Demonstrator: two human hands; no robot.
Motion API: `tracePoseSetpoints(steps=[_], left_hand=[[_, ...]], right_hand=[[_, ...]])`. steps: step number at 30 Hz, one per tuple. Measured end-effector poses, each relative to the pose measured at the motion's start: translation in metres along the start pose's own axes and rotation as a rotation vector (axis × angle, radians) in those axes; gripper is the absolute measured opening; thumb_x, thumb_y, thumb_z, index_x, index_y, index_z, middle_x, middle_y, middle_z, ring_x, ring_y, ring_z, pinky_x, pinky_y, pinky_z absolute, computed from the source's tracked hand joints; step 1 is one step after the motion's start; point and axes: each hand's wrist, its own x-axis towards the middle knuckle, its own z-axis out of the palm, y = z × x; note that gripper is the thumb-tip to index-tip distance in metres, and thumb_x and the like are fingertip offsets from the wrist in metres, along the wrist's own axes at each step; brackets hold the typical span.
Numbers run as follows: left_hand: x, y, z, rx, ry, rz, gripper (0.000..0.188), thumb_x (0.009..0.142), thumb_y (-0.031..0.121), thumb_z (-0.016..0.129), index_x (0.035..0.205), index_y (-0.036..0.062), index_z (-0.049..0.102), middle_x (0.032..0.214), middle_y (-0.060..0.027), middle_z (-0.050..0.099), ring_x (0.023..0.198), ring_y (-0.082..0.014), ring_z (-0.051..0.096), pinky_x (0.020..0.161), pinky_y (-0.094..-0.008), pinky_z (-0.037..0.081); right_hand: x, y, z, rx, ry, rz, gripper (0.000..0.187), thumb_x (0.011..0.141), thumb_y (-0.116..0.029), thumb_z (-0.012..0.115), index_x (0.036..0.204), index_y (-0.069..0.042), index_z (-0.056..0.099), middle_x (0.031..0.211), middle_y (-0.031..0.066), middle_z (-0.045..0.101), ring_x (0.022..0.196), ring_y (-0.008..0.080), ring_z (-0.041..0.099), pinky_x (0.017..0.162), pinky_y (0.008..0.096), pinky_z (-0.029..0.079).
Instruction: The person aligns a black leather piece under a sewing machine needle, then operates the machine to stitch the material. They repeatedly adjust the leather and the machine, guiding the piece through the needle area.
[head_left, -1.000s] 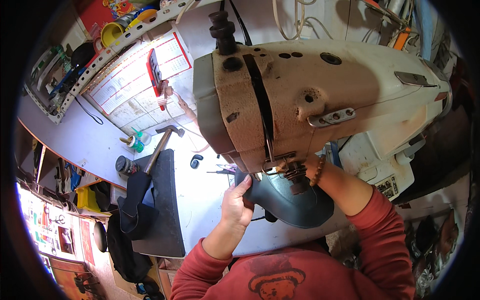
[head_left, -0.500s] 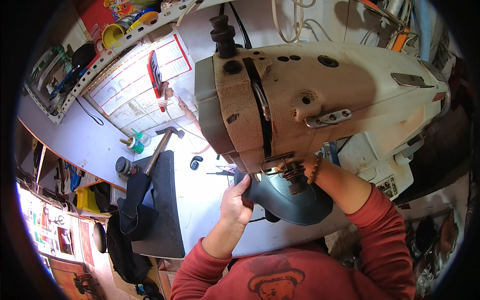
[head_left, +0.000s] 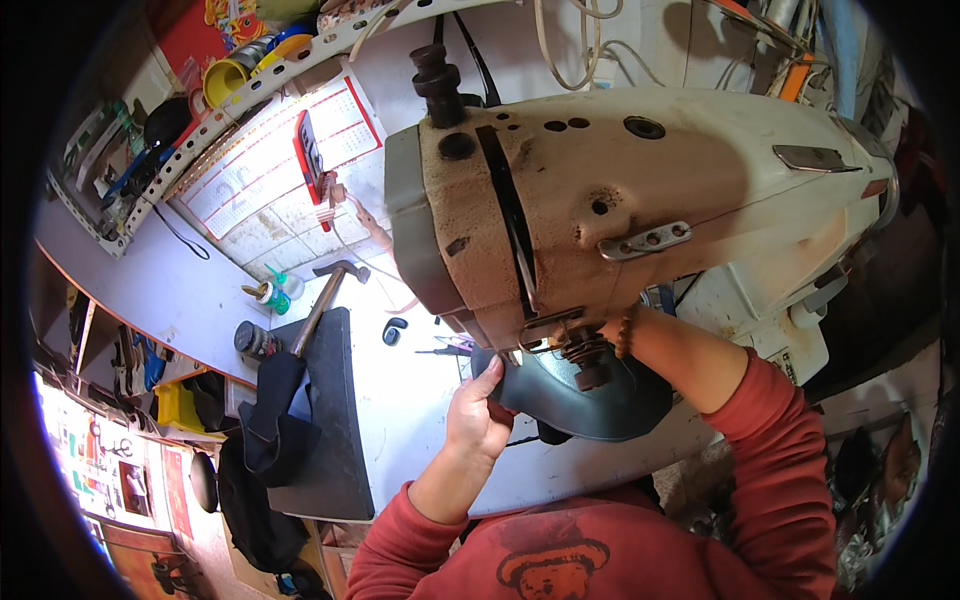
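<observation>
A large beige sewing machine (head_left: 560, 190) reaches over the table from the right, its head grimy and worn. Under it lies a dark, glossy, curved piece that looks like leather (head_left: 600, 400), with a rounded near edge. My left hand (head_left: 478, 415) pinches its left edge, thumb on top and the other fingers partly hidden below. From the right, my right hand (head_left: 612, 329) reaches in behind the machine's tension knob (head_left: 590, 376). A bead bracelet (head_left: 626, 335) shows at that wrist, while the fingers are hidden by the machine.
Left of the work stand a hammer (head_left: 330, 295), a dark board (head_left: 335, 420), black material pieces (head_left: 278, 410), a jar (head_left: 255, 340) and a green-and-white bottle (head_left: 272, 296). A small black object (head_left: 394, 331) and a thin dark tool (head_left: 445, 351) lie nearer the machine.
The metal lever in the machine head's slot has dropped lower. The dark piece has shifted slightly right and away from me, with my left hand still on its edge.
</observation>
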Motion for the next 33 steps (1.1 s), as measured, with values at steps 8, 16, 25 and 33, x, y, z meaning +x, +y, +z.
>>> tracePoseSetpoints(steps=[8,16,25,33], left_hand=[[-0.003,0.0,0.004,0.003,-0.025,0.0,0.017,0.092,0.017,0.058,0.104,0.0046,0.061,0.096,-0.0061,0.066,0.087,-0.0207,0.063,0.076,-0.0347,0.049],[-0.004,0.002,0.003,-0.018,0.016,-0.058,0.018,0.092,0.017,0.059,0.106,0.006,0.061,0.098,-0.0054,0.066,0.088,-0.0201,0.063,0.077,-0.0337,0.049],[-0.016,0.0,0.013,0.22,0.024,0.03,0.017,0.087,0.018,0.066,0.099,0.0085,0.06,0.088,-0.0023,0.065,0.07,-0.0131,0.06,0.056,-0.0262,0.046],[-0.025,-0.01,0.024,0.275,0.087,0.162,0.014,0.087,0.02,0.067,0.094,0.0089,0.061,0.078,-0.0019,0.064,0.057,-0.0102,0.054,0.047,-0.0217,0.039]], right_hand=[[0.004,-0.004,-0.013,-0.011,-0.057,-0.013,0.026,0.082,-0.016,0.062,0.107,-0.011,0.065,0.098,0.0122,0.066,0.092,0.0301,0.061,0.082,0.0398,0.048],[0.0,-0.029,-0.036,-0.218,-0.192,-0.033,0.022,0.084,-0.02,0.062,0.103,-0.008,0.064,0.09,0.0156,0.067,0.082,0.0321,0.064,0.075,0.0402,0.05],[-0.059,-0.095,-0.099,-0.004,0.079,0.34,0.029,0.084,-0.019,0.067,0.109,-0.005,0.062,0.097,0.0113,0.065,0.091,0.0269,0.061,0.077,0.035,0.047],[-0.082,-0.108,-0.109,0.051,0.285,0.374,0.026,0.08,-0.001,0.066,0.106,-0.003,0.063,0.101,0.0101,0.064,0.094,0.0248,0.059,0.083,0.0332,0.046]])
